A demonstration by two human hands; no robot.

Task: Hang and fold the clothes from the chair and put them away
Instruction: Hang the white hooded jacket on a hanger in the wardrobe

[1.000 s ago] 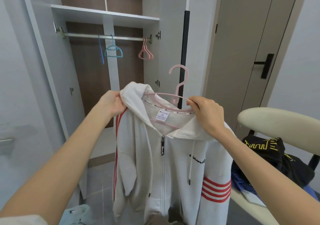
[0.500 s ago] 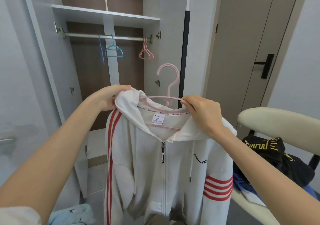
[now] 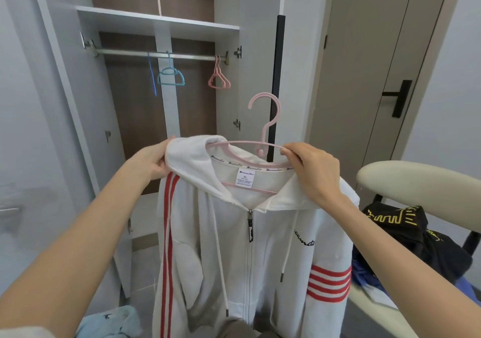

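White hoodie is hanging zipped on one pink hanger, held up between both hands before the open wardrobe. Left hand is gripping the hood edge at the left shoulder. On the rail, one blue hanger, one teal hanger and bunched pink hangers are hanging; the pink count is not resolving. Right hand is pinching the hanger arm. On the chair, one black garment is lying over blue cloth, partly hidden by the forearm. The hoodie hem is running out of frame.
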